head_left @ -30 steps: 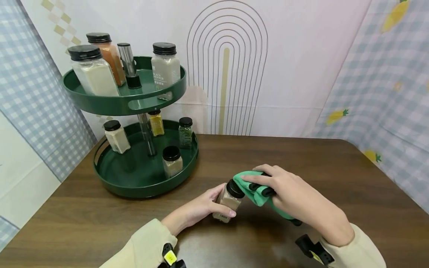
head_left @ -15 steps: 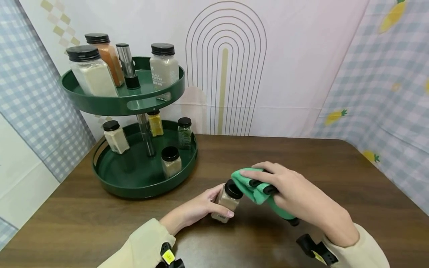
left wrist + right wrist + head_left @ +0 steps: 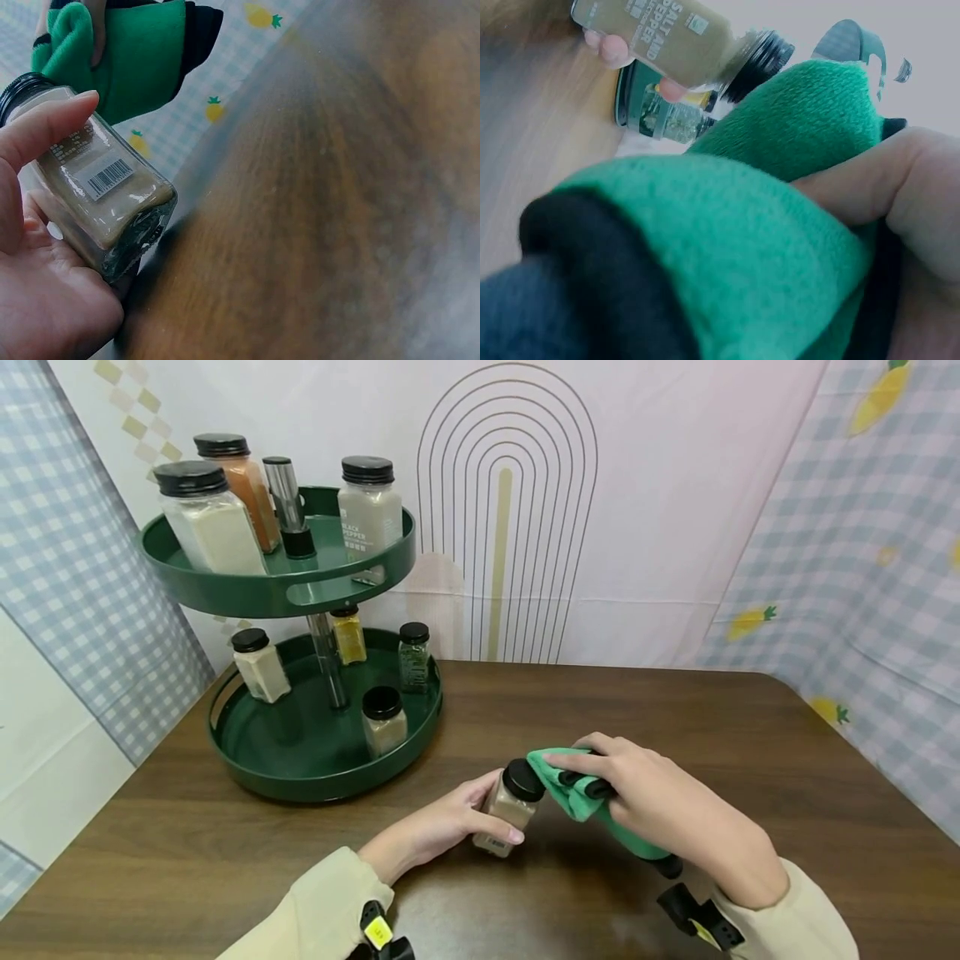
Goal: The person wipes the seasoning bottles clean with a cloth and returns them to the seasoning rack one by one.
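My left hand (image 3: 450, 822) grips a square glass spice jar (image 3: 508, 810) by its body, thumb across the front. The jar leans to the right with its black lid (image 3: 523, 779) on; its label reads "salt and pepper" in the right wrist view, and a barcode (image 3: 111, 176) shows in the left wrist view. A folded green cloth (image 3: 573, 789) with black edging is in my right hand (image 3: 645, 785), pinched between thumb and fingers. One corner of the cloth lies right at the side of the lid. The cloth's lower end hangs below the right palm.
A two-tier green turntable rack (image 3: 318, 789) stands at the left on the wooden table (image 3: 600, 702). Its upper tier bears several black-lidded jars and a metal cylinder (image 3: 287, 506); several smaller jars sit on the lower tier. A printed cloth (image 3: 652, 527) hangs behind.
The right hand and cloth rose slightly, then came back down and a little right along the lid. The left hand keeps its hold on the jar, almost still.
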`<state>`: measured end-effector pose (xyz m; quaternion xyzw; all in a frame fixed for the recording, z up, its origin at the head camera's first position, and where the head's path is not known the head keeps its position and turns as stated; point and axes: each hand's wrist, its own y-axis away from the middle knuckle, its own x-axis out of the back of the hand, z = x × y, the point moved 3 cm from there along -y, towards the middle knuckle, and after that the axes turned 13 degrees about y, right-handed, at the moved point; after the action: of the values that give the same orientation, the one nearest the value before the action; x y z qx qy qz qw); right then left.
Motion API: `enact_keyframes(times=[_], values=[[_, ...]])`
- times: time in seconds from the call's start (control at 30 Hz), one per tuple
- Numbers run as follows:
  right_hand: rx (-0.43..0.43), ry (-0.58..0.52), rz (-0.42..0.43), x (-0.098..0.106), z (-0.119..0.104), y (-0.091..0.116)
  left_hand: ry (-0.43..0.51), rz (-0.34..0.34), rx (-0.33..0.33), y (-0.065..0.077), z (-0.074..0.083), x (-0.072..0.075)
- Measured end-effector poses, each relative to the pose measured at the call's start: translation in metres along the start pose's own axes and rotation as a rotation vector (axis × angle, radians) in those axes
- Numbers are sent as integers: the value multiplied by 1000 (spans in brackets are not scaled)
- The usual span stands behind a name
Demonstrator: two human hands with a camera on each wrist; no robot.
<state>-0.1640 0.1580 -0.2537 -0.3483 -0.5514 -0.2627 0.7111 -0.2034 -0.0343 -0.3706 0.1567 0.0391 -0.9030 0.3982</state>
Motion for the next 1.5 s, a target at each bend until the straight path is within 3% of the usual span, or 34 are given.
enact_keyframes(times=[0.13,0.27,0.4,0.57,0.97,1.2,1.3,1.4,1.5], values=[[-48,52,-34,-1,2,0,-10,5,-1,0,-1,1],[-78,51,43,2,0,-1,-8,9,4,0,-1,1],[10,-37,113,4,-6,-2,-1,4,4,0,-1,1],[93,-73,90,-1,-12,-5,8,-4,-1,-1,0,1],[17,-49,101,-2,-11,-5,19,15,3,-2,-1,0],[-93,96,56,1,-5,-1,12,28,16,-1,-1,2],[-126,124,82,5,-1,1,16,27,14,-1,-1,1],[-79,73,159,9,-1,2,23,18,8,-1,-1,1],[45,-8,203,9,-8,0,25,8,-1,-2,-1,1]])
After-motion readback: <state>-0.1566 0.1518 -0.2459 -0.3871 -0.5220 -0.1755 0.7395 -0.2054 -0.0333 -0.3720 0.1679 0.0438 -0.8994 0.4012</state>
